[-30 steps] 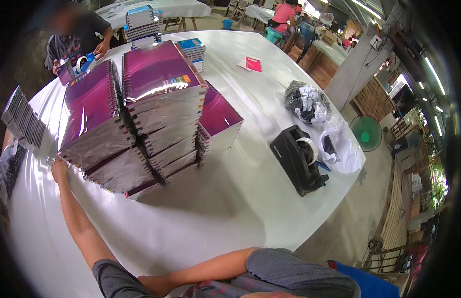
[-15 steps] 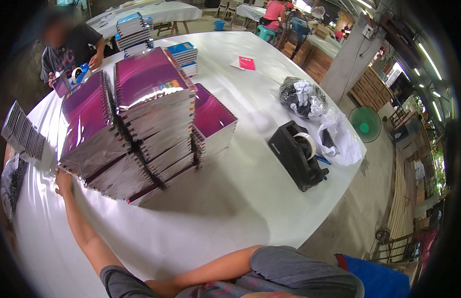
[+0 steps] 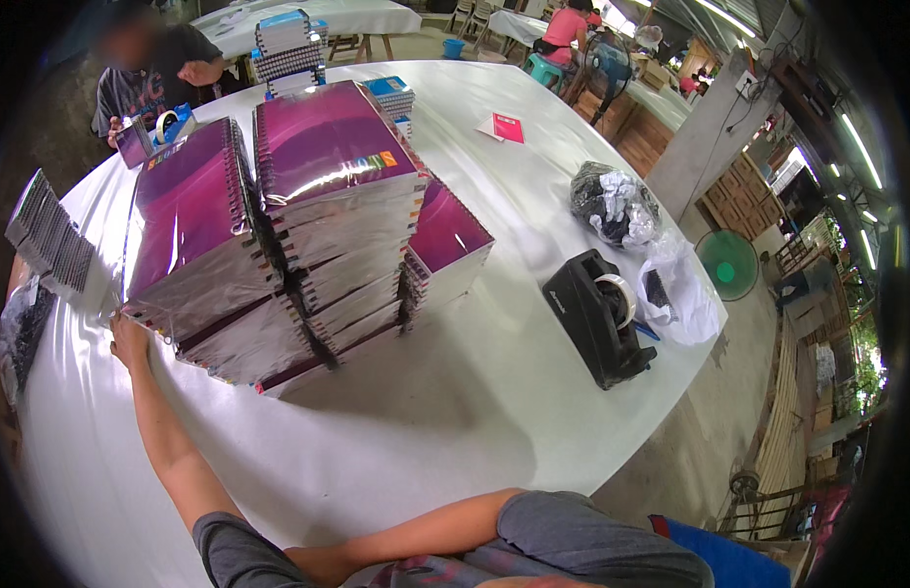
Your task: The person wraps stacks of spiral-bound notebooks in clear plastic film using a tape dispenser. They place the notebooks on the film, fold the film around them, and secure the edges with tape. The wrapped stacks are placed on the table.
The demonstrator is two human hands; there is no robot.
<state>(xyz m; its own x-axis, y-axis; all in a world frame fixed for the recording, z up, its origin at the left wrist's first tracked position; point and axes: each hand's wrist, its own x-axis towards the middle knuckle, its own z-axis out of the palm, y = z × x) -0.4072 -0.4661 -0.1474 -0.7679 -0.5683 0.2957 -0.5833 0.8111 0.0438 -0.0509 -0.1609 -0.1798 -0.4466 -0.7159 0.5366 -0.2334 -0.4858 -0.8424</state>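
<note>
- The white table (image 3: 533, 412) filled most of my view, and the tall stacks of purple spiral notebooks (image 3: 308, 225) stood at about 10 o'clock from its middle, wrapped in clear glossy film.
- Compared with one second before, the stacks looked nearer and bigger, and the left hand (image 3: 129, 338) had stayed at their lower left corner, so I judged the grip was only being settled.
- The left hand touched the film there, but I could not tell if the fingers were closed on it.
- The right forearm lay bent across at 6 o'clock, and its hand was hidden.
- A black tape dispenser (image 3: 600, 316) sat at 3 o'clock.
</note>
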